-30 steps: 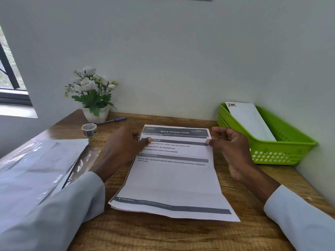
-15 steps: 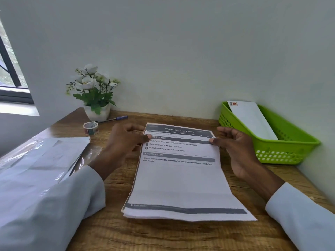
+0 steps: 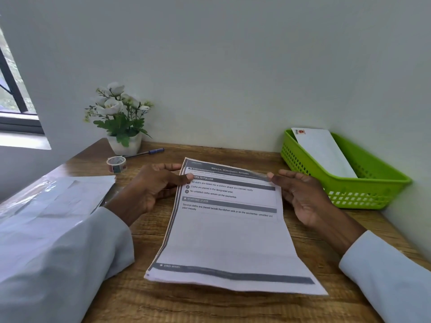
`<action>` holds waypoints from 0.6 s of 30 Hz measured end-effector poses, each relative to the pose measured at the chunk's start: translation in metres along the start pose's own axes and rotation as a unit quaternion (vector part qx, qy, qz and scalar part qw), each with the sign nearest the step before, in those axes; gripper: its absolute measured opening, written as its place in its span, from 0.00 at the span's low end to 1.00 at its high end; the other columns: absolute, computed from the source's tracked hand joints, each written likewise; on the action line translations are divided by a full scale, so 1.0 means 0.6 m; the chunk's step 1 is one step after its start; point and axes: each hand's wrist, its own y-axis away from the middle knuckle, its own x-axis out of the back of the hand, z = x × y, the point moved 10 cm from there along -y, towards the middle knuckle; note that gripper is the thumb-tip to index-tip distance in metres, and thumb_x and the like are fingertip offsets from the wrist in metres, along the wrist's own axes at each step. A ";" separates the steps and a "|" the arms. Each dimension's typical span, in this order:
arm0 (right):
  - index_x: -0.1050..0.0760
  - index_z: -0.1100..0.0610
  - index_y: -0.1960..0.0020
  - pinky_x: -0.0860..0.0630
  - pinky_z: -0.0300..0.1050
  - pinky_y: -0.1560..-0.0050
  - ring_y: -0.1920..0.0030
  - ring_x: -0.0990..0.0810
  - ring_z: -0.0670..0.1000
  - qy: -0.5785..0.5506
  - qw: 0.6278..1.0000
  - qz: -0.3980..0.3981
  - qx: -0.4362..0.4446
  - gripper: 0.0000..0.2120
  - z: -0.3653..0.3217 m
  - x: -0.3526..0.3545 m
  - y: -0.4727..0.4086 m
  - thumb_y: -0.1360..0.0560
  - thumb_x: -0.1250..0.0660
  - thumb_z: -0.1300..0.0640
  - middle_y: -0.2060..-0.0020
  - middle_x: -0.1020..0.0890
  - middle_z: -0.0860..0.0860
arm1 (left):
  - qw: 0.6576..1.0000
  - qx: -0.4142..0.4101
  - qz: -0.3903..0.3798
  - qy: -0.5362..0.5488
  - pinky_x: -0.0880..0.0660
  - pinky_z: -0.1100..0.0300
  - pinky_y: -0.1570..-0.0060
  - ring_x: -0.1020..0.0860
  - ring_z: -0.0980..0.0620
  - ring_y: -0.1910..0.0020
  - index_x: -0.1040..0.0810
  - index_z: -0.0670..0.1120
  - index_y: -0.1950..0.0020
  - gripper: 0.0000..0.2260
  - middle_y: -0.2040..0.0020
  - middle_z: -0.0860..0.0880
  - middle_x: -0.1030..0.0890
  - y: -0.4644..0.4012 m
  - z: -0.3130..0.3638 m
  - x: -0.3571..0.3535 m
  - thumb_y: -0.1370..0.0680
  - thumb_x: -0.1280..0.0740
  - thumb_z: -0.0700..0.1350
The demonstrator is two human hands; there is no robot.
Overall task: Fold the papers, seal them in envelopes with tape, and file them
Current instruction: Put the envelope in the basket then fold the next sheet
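I see the printed paper [image 3: 229, 231] lying lengthwise on the wooden worktop [image 3: 233, 308], its headed end toward the wall and its near end curling slightly up off the wood. It looks like more than one sheet stacked together, though I cannot tell how many.

My left hand [image 3: 154, 185] is at the sheet's left edge near the top. Its grip is a pinch: the thumb lies on the printed face and the other fingers curl beneath or beside the edge. My right hand [image 3: 300, 194] is at the right edge at about the same height, thumb tip on the paper's corner region, fingers stretched out loosely behind it; I read that as a light pinch too, but how far the fingers wrap under I cannot tell.

To the left, partly under my left sleeve [image 3: 58, 259], lies a pile of white envelopes [image 3: 58, 199] in clear plastic wrap. Beyond it sits a roll of tape [image 3: 116, 164], and just behind that a blue pen [image 3: 145, 153] beside a small white pot of white flowers [image 3: 120, 120]. At the right, against the wall, stands a green plastic basket [image 3: 363, 190] with one white envelope [image 3: 324, 151] leaning inside it.
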 end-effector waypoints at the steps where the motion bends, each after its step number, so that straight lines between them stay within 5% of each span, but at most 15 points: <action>1: 0.27 0.64 0.37 0.18 0.37 0.64 0.56 0.16 0.51 0.007 1.000 -0.004 -0.006 0.26 0.001 -0.001 0.002 0.33 0.23 0.66 0.53 0.16 0.57 | 1.000 -0.002 0.002 0.001 0.18 0.58 0.66 0.15 0.47 0.58 0.24 0.42 0.40 0.26 0.52 0.40 0.15 0.002 0.001 0.000 0.38 0.23 0.37; 4: 0.29 0.62 0.35 0.20 0.38 0.63 0.55 0.17 0.51 0.008 1.000 0.004 0.004 0.30 -0.002 0.003 -0.001 0.34 0.24 0.69 0.51 0.17 0.56 | 1.000 -0.011 0.017 -0.015 0.19 0.58 0.69 0.15 0.47 0.63 0.26 0.43 0.41 0.28 0.52 0.39 0.15 0.004 0.003 0.006 0.40 0.22 0.39; 9: 0.35 0.60 0.31 0.20 0.41 0.59 0.54 0.17 0.51 -0.014 1.000 -0.004 0.002 0.37 -0.006 -0.003 0.003 0.35 0.24 0.70 0.45 0.19 0.57 | 0.995 -0.043 0.046 -0.077 0.18 0.53 0.59 0.16 0.43 0.58 0.26 0.41 0.41 0.30 0.52 0.38 0.16 0.006 0.009 0.015 0.41 0.20 0.42; 13: 0.32 0.62 0.33 0.17 0.44 0.60 0.52 0.15 0.56 -0.007 0.998 -0.057 -0.026 0.34 0.006 -0.019 0.005 0.36 0.24 0.70 0.46 0.17 0.60 | 0.990 -0.059 0.071 -0.102 0.22 0.61 0.73 0.18 0.50 0.68 0.25 0.40 0.43 0.24 0.54 0.39 0.16 0.007 0.013 0.022 0.35 0.21 0.41; 18: 0.23 0.63 0.38 0.17 0.52 0.52 0.48 0.16 0.58 -0.011 0.992 -0.122 -0.008 0.25 -0.005 -0.043 0.013 0.35 0.27 0.65 0.46 0.16 0.60 | 0.986 -0.070 0.072 -0.135 0.20 0.60 0.68 0.17 0.50 0.66 0.22 0.39 0.46 0.19 0.58 0.42 0.15 0.002 0.015 0.024 0.31 0.23 0.47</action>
